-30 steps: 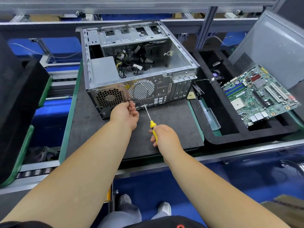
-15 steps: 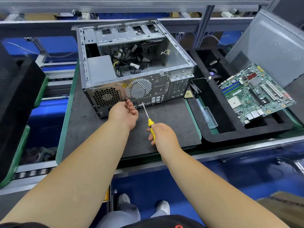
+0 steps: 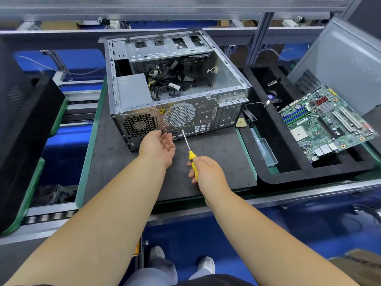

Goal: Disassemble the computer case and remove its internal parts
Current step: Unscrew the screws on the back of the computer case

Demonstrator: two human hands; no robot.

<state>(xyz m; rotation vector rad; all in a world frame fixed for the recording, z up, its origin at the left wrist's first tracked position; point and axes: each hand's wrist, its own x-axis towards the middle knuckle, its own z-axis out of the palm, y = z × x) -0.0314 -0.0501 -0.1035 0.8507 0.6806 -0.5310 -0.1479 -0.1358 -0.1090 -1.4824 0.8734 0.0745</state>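
Observation:
The open grey computer case [image 3: 206, 112] lies on a black mat [image 3: 218, 162] with its rear panel facing me. Inside it sit a power supply [image 3: 132, 89] and a tangle of cables [image 3: 165, 83]. My left hand [image 3: 158, 147] is turned palm up with loosely cupped fingers, its thumb tip touching the rear panel just below the power supply's grille. My right hand [image 3: 206, 172] grips the yellow handle of a screwdriver [image 3: 190, 155]. The screwdriver's tip points at the rear panel's lower edge, right beside my left fingers.
A green motherboard [image 3: 325, 124] lies tilted in a black foam tray [image 3: 288, 168] at the right. The grey side panel [image 3: 340, 58] leans behind it. A small clear plastic box [image 3: 266, 149] sits between mat and tray. A large black case [image 3: 20, 120] stands at the left.
My left hand has rolled from knuckles-up with curled fingers to palm-up and cupped, staying at the rear panel. The screwdriver stays at the same spot.

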